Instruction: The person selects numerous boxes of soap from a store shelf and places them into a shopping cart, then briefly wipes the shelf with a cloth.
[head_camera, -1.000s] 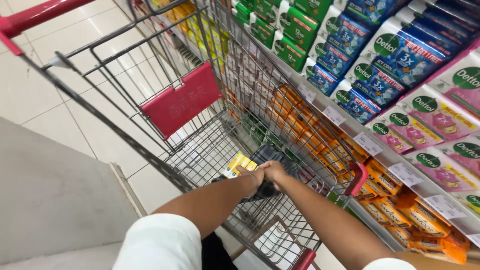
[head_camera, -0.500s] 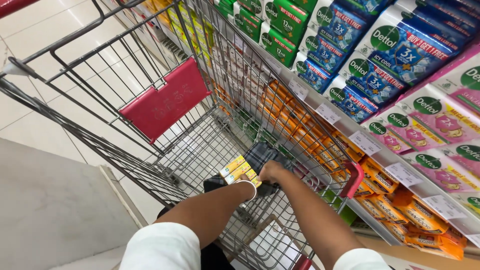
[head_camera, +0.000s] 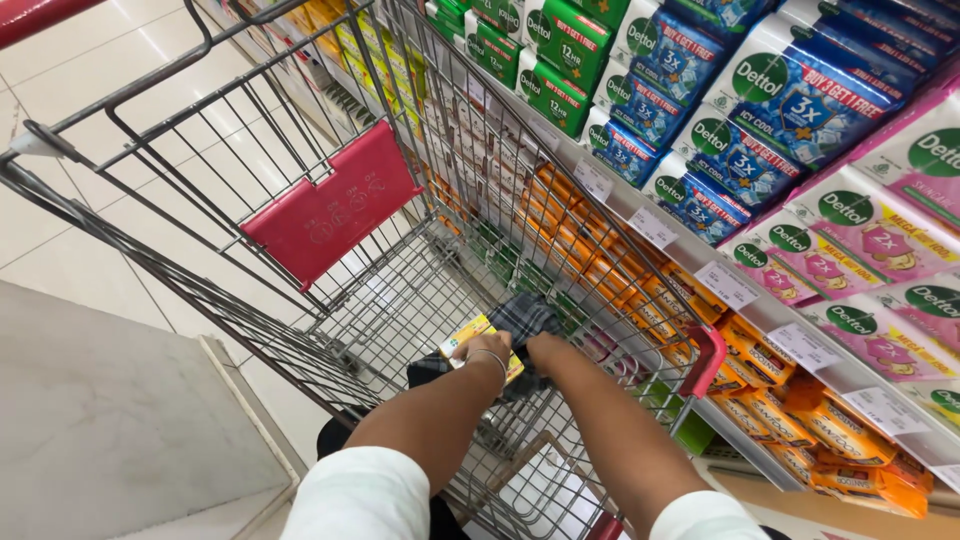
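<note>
Deep in the wire shopping cart (head_camera: 300, 180), the left hand (head_camera: 485, 350) presses its grip around a small yellow box (head_camera: 470, 335), low over a dark plaid cloth (head_camera: 525, 315). The right hand (head_camera: 535, 345) touches the cloth; its grip is unclear. Beyond the mesh, shelves (head_camera: 720, 285) carry green, blue, pink and orange packs above white price tags.

We have one view only, worn on the head, looking steeply down past our own forearms into the wire shopping cart (head_camera: 300, 330). It sits close above the basket, with the stocked shelves (head_camera: 760, 300) running along our right.
</note>
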